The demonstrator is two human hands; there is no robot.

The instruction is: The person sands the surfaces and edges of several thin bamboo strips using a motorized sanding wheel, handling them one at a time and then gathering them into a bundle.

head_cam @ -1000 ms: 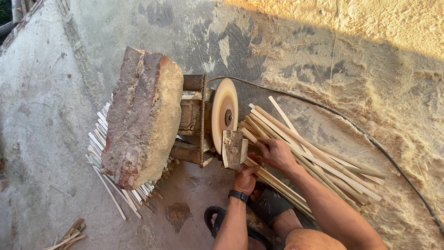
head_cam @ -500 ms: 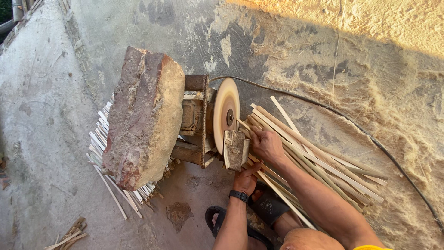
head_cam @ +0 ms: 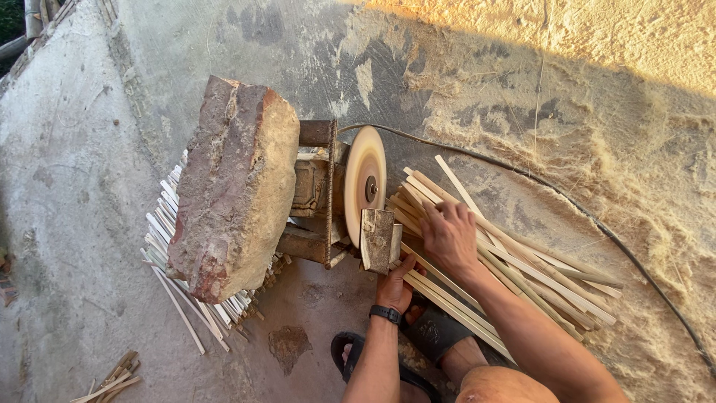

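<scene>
Bamboo sticks (head_cam: 522, 269) lie piled right of the sanding disc (head_cam: 364, 186); right hand (head_cam: 450, 237) presses flat, fingers spread, picking one out, left hand (head_cam: 394, 287) clamped under the wooden block (head_cam: 377, 239).

Sanding disc (head_cam: 365, 192): cream face with orange-tan ring, dark hub; bamboo strips (head_cam: 514, 261): pale straw yellow; stone slab (head_cam: 235, 186): reddish-brown, mottled grey; wristband (head_cam: 386, 314): black; cable (head_cam: 597, 224): black; sawdust (head_cam: 634, 112): golden tan; sandal (head_cam: 350, 351): black
</scene>
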